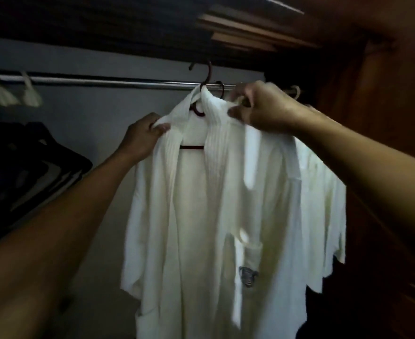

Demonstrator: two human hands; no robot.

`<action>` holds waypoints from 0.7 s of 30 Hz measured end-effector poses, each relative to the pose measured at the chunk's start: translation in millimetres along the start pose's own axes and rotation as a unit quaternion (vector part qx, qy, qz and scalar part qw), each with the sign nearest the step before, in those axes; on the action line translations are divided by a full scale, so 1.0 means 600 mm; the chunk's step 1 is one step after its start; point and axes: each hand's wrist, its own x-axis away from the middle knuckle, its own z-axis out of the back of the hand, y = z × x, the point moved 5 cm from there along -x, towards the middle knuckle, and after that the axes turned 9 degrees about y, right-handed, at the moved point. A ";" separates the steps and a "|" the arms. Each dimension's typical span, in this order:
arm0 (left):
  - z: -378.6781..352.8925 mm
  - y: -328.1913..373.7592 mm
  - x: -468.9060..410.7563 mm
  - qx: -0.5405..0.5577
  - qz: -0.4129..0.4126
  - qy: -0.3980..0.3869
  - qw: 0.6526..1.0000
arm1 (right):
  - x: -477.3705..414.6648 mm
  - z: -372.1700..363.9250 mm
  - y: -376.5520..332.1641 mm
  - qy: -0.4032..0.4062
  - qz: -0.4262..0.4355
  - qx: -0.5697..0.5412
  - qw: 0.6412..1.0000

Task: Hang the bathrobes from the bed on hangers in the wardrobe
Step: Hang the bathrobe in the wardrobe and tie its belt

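Head cam, dim & blurry. Most of the dark red hanger (197, 111) is hidden inside the white bathrobe (213, 204); only hook, neck & a bit of bar show. Can't tell if the hook's on the rail (115, 83). Robe hem cut off at bottom. My left hand (144, 138) grips the collar's left side, and my right hand (260, 108) pinches fabric by the right shoulder. Wardrobe: white hangers (27, 94) far left, wooden side panel (385, 94) on the right.
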 end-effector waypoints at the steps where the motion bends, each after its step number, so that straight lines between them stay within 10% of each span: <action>1: -0.010 -0.012 -0.021 -0.015 0.004 -0.001 1.000 | -0.023 -0.015 0.003 -0.007 0.007 -0.005 1.000; 13: -0.134 -0.201 -0.138 -0.092 0.095 -0.072 0.989 | -0.175 -0.221 0.063 -0.054 -0.023 -0.021 0.998; 21: -0.130 -0.180 -0.112 -0.015 0.057 0.098 0.993 | -0.150 -0.239 0.058 -0.022 0.018 0.068 0.997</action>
